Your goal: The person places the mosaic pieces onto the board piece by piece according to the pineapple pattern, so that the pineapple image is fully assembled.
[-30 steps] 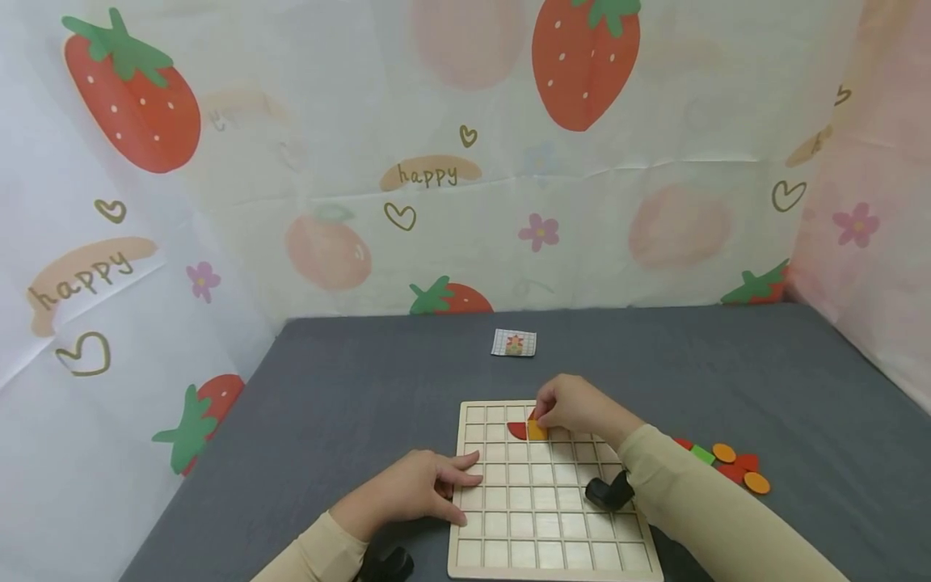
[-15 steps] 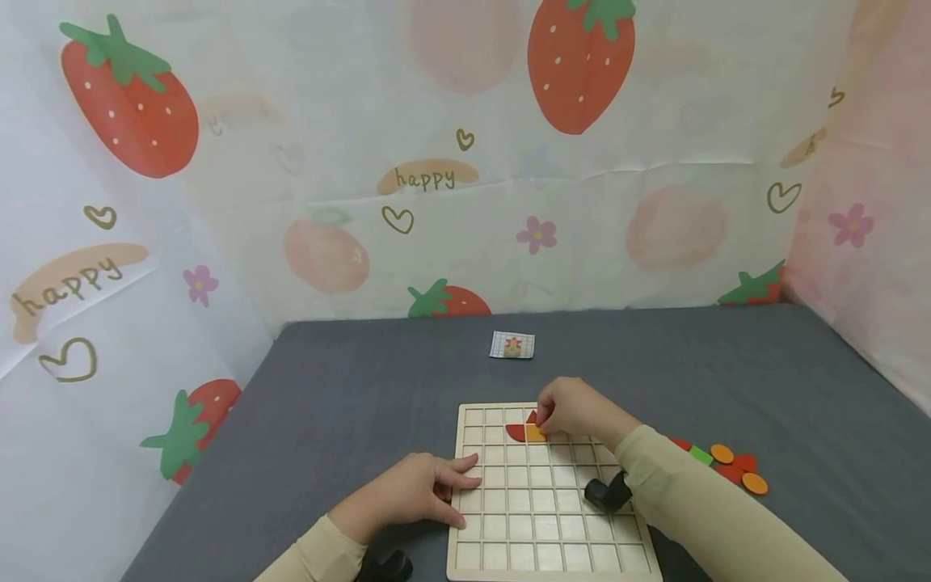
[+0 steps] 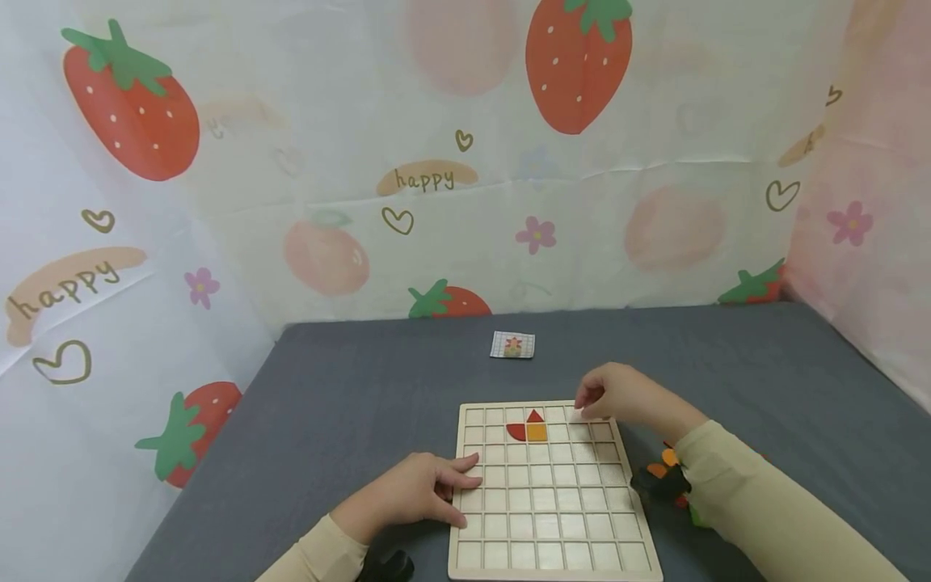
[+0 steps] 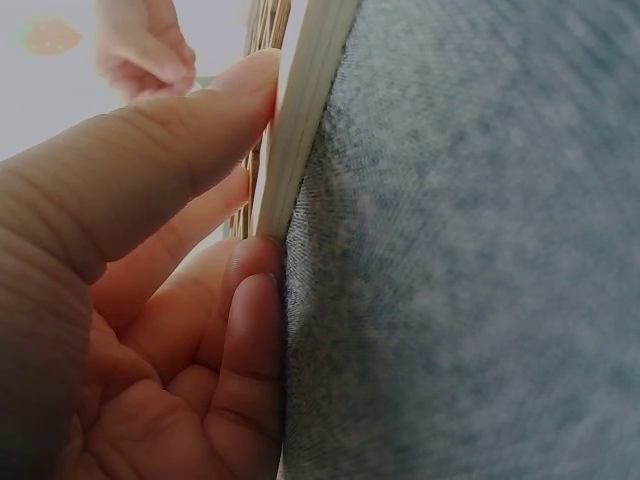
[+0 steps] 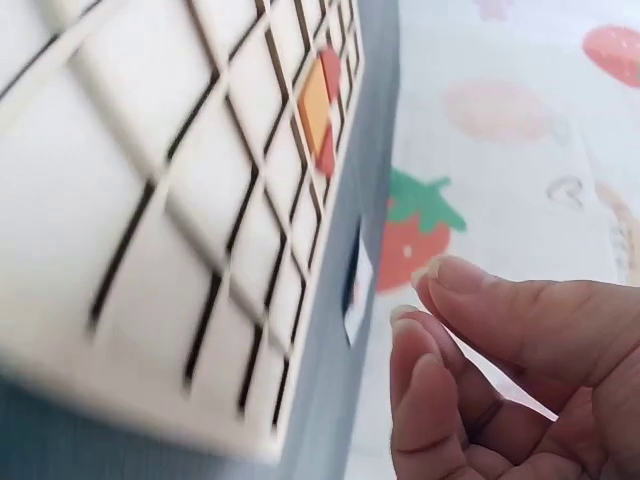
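My left hand [image 3: 418,489] rests at the left edge of a wooden grid board [image 3: 520,501]. In the left wrist view its thumb lies on the rim and lower fingers bend against the board's side [image 4: 292,140]. Near the board's top right corner hovers my right hand [image 3: 624,394], its fingers loosely bent, with nothing between thumb and fingertips in the right wrist view. Three flat pieces sit in the upper cells: a yellow-orange square [image 3: 537,432], a red triangle [image 3: 534,416] above it, and a red quarter-circle [image 3: 516,432] on its left.
A small picture card [image 3: 512,345] lies behind the board on the grey cloth [image 3: 378,388]. Right of the board are loose pieces, partly hidden by my right wrist and sleeve, among them an orange disc [image 3: 670,457] and a green piece [image 3: 696,517]. A strawberry-print curtain [image 3: 582,210] stands behind.
My right hand has let go of the yellow-orange square and moved right, away from it, so the square and triangle now show fully. The left hand stays at the board's edge.
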The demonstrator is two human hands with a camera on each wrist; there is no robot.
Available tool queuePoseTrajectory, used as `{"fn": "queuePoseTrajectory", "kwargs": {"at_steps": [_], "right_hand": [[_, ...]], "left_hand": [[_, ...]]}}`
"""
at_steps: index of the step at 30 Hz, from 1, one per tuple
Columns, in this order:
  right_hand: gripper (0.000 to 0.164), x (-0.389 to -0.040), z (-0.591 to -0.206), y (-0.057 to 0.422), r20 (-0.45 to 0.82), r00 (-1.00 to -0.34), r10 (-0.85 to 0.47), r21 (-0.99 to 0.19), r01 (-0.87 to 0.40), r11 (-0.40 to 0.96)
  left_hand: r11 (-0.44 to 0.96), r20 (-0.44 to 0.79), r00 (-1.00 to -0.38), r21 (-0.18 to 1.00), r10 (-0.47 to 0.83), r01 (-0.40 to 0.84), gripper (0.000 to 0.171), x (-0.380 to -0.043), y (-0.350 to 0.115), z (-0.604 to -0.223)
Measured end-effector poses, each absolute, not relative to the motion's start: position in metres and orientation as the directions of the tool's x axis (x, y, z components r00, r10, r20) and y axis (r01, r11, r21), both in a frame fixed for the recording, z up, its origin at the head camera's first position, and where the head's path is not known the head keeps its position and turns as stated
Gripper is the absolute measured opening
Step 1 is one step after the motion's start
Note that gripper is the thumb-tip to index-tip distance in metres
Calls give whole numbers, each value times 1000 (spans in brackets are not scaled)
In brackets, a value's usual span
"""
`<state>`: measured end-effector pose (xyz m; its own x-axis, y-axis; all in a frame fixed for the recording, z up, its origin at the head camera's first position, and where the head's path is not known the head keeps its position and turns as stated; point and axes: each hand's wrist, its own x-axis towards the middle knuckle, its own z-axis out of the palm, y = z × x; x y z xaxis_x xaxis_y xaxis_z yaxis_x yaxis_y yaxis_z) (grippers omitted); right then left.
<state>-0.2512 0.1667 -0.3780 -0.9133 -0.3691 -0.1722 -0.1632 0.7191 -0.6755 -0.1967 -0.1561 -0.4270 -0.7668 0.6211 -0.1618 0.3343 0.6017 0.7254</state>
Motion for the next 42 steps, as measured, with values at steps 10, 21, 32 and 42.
{"fn": "queuePoseTrajectory", "kwargs": {"at_steps": [10,21,32,42], "right_hand": [[5,-240,-372,227,-205,-904,-375,-625,-174,761],[7,-227,-390,259,-272,-894,-357,-624,-118,772],[22,-223,-399,261,-235,-886,-400,-569,-208,796],[22,-223,-398,257,-238,-891,-387,-535,-213,817]], "left_hand": [[602,-159,-771,726,617,332,54,-196,-156,-426],[597,-157,-765,727,625,339,54,-195,-157,-425],[603,-152,-771,721,618,341,55,-196,-156,-429],[600,-163,-765,727,623,334,55,-196,-157,-427]]}}
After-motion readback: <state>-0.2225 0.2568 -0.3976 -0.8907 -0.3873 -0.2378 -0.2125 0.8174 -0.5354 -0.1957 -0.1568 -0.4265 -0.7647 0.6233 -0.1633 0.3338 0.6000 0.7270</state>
